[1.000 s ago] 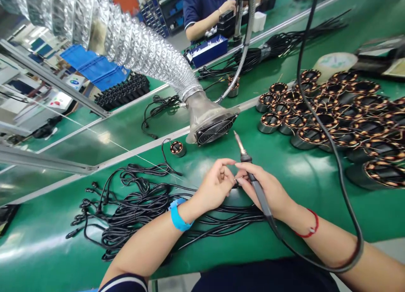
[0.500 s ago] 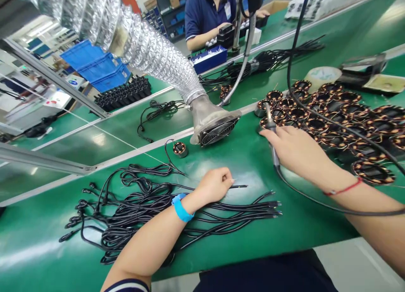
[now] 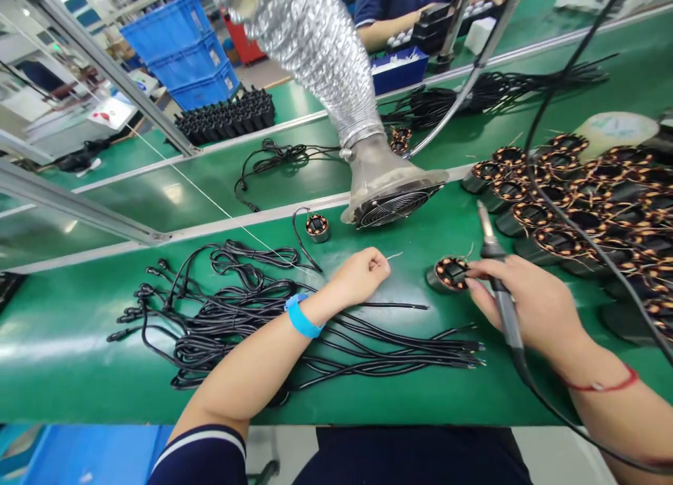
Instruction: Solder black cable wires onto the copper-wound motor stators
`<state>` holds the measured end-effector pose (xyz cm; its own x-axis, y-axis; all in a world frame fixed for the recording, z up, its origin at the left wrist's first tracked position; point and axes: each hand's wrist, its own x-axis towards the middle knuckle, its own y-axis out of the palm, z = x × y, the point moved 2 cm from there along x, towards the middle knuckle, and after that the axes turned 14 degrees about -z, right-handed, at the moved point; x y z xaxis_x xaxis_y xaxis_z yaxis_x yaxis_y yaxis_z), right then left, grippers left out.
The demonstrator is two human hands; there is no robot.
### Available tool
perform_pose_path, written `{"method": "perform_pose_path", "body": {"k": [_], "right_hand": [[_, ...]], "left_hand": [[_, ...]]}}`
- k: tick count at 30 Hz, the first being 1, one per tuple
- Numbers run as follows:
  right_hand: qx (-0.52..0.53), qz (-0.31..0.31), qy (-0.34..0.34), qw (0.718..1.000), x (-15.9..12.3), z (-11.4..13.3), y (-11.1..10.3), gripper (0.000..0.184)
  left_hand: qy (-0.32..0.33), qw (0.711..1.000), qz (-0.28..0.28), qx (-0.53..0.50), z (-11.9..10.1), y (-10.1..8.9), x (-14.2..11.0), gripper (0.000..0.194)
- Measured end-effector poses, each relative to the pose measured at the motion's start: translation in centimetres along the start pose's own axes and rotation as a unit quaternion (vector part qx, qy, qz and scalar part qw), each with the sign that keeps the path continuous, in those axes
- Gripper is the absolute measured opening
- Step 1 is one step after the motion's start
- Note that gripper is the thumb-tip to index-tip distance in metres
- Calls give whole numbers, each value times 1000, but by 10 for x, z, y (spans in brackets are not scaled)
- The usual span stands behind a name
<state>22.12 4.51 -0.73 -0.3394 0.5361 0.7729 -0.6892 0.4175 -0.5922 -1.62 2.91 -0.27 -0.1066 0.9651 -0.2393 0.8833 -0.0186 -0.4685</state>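
My left hand (image 3: 362, 278), with a blue band at the wrist, is closed in a pinch. A thin silvery strand of solder wire (image 3: 394, 255) sticks out of its fingertips. My right hand (image 3: 531, 303) is wrapped round a soldering iron (image 3: 505, 306), whose metal tip points up and away. With thumb and forefinger the same hand also grips the edge of a copper-wound motor stator (image 3: 450, 273) on the green bench. Below my left hand, black cables (image 3: 242, 317) lie in a loose bunch, their stripped ends to the right.
Several more stators (image 3: 558, 241) crowd the right side. One wired stator (image 3: 317, 227) stands near the ledge, under a foil extraction duct (image 3: 336, 64) with a grilled hood (image 3: 397, 199). The iron's cord trails past my right forearm. Across the bench a co-worker's arm (image 3: 389, 33) shows.
My right hand has come nearer with the soldering iron and a stator drawn out from the group. Solder wire now shows at my left fingertips. The view has shifted.
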Motion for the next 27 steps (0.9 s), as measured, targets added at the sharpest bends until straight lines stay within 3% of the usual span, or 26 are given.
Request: {"method": "perform_pose_path", "body": {"k": [4, 8, 13, 17, 20, 23, 27], "right_hand": [[-40, -22, 56, 997, -10, 17, -6, 25], [-51, 46, 119, 991, -16, 30, 7, 51], [81, 114, 144, 980, -17, 44, 21, 45], [141, 94, 140, 975, -21, 47, 25, 52], [154, 66, 127, 978, -27, 47, 26, 55], [146, 62, 121, 980, -29, 46, 27, 55], [119, 71, 156, 978, -30, 44, 30, 50]], "left_hand": [[-45, 997, 20, -61, 0, 2, 0, 10], [-41, 996, 62, -41, 0, 5, -1, 3], [-12, 997, 66, -24, 1, 5, 0, 14], [31, 993, 114, 17, -1, 4, 1, 32], [56, 983, 169, 53, -2, 1, 1, 20], [39, 969, 227, 87, -1, -5, 1, 9], [-9, 964, 266, 4, 1, -9, -1, 9]]}}
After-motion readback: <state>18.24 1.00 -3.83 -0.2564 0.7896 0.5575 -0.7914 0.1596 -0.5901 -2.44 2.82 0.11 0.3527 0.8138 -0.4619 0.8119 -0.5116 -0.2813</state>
